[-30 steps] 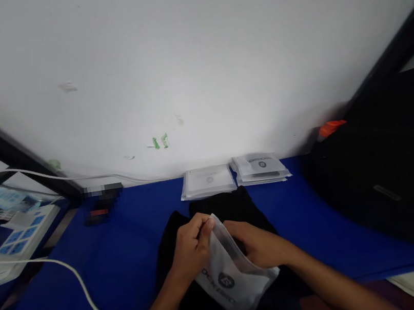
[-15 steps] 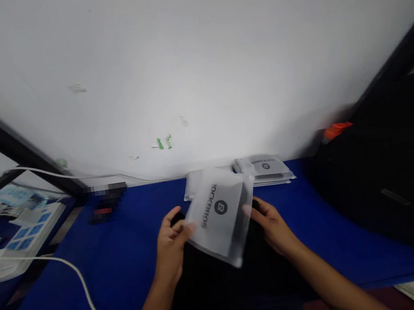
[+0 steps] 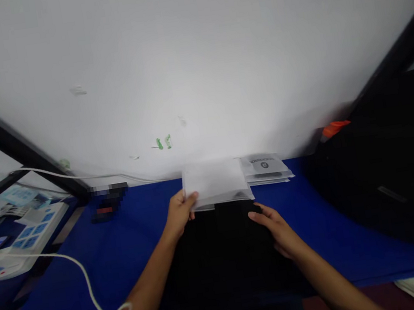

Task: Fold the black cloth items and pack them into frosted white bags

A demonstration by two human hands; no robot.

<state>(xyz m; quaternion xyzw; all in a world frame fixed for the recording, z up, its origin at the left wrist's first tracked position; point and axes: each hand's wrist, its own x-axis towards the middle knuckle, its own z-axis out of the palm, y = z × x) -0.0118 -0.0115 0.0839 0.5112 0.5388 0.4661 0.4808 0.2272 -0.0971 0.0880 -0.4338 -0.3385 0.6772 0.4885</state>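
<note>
My left hand (image 3: 180,212) grips the left edge of a frosted white pouch (image 3: 215,182) and holds it flat at the back of the blue table (image 3: 128,249), over a stack of like pouches that it hides. My right hand (image 3: 275,225) hovers open just below the pouch's right corner, fingers spread, over a black cloth (image 3: 226,256) lying in front of me. A second stack of pouches (image 3: 265,167) with a dark round logo lies just to the right, against the white wall.
A white cable (image 3: 82,282) loops across the table's left front. A white and blue power strip (image 3: 28,233) sits at the far left beside a dark small object (image 3: 107,203). A large black bag (image 3: 392,174) with an orange cap (image 3: 333,128) fills the right.
The pouch was held by both hands low over the black cloth, then lifted and carried back toward the wall. My right hand has let go; the left still holds it.
</note>
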